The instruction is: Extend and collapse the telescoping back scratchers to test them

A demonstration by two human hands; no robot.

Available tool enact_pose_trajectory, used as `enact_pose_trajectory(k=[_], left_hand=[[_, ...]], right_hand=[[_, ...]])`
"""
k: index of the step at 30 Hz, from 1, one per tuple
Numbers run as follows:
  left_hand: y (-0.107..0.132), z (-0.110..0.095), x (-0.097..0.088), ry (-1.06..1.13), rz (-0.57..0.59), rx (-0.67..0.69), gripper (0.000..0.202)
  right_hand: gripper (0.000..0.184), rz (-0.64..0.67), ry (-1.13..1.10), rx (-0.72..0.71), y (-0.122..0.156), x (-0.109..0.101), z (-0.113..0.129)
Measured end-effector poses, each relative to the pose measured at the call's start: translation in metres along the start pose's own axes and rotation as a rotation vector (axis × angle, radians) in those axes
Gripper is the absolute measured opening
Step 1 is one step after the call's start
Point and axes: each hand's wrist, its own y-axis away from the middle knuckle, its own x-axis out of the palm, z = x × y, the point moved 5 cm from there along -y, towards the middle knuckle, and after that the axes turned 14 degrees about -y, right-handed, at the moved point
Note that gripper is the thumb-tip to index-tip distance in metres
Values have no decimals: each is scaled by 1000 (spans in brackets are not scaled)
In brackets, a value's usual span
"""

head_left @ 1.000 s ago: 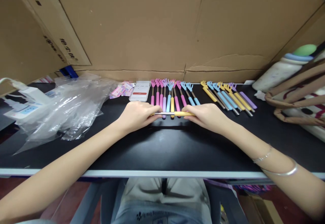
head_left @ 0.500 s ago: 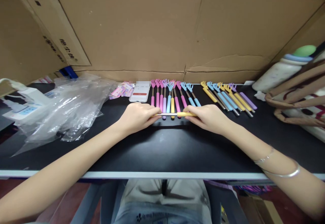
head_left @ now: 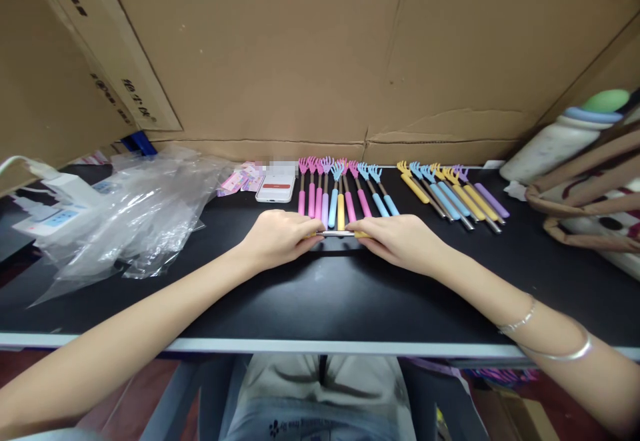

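Over desk ctr, L hand & R hand, fingers pinched on yellow-ended rod; uneven pull cd slip grip.

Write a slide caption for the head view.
Left hand and right hand grip a metal rod near colourful claw-tipped sticks.

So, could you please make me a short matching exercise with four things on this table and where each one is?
Things:
1. yellow-and-silver tool
2. phone
3. clear plastic bags
4. white bottle

Places:
A. between the pink cards and a row of claw-headed tools
B. on the right side of the table
C. between the left hand and the right hand, gripped by both
D. on the left side of the table

Right pairs: 1-C, 2-A, 3-D, 4-B.
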Motion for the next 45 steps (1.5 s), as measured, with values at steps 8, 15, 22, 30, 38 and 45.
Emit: enact_pose_trajectory(k=[8,15,22,30,38,45], left_hand=[[0,-3,0,4,35,-13,17],[0,-1,4,50,65,-45,17],[2,-1,4,73,50,-34,21],[2,-1,3,21,-33,-1,25],[2,-5,-6,-48,-85,67,29],[0,-6,-6,-74,-56,67,31]], right_hand=[[21,37,-16,73,-1,0,4],[24,49,65,176,0,2,-6],[24,25,79,182,0,1,-4],[25,91,54,228,-1,3,-4],[30,197,-29,243,0,5,-2],[28,182,-47,257,-2,3,-4]])
